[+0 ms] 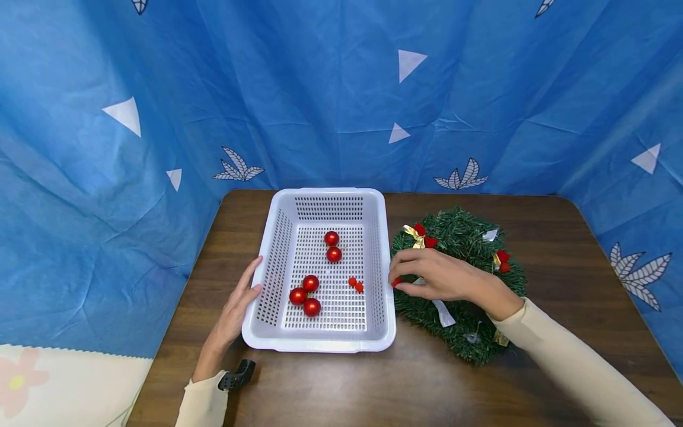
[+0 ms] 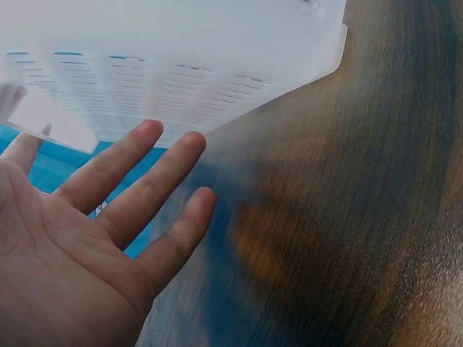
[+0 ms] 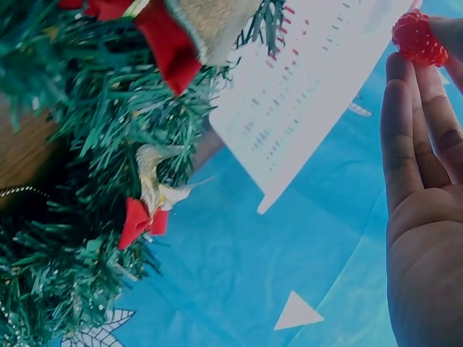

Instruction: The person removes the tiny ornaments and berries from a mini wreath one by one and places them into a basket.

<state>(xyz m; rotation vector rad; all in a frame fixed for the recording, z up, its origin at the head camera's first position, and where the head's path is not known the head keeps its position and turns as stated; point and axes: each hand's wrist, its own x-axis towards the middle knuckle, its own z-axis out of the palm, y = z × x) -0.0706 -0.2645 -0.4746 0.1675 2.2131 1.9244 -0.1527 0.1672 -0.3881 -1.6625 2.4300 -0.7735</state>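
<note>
My right hand (image 1: 432, 274) pinches a small red artificial berry (image 3: 419, 40), bumpy like a raspberry, between thumb and fingers. It is over the left side of a green Christmas wreath (image 1: 461, 228), next to the basket's right rim. The wreath bears red and gold bows (image 3: 145, 220). My left hand (image 1: 233, 308) has its fingers extended along the left side of a white plastic basket (image 1: 320, 345); in the left wrist view the fingers (image 2: 155, 184) look straight. Inside the basket lie several shiny red balls (image 1: 312, 307) and two small red berries (image 1: 356, 285).
Basket and wreath stand side by side on a dark wooden table (image 1: 331, 388). A blue curtain (image 1: 331, 101) with white triangles and leaf prints hangs behind and along the sides. A black band (image 1: 237, 375) is on my left wrist.
</note>
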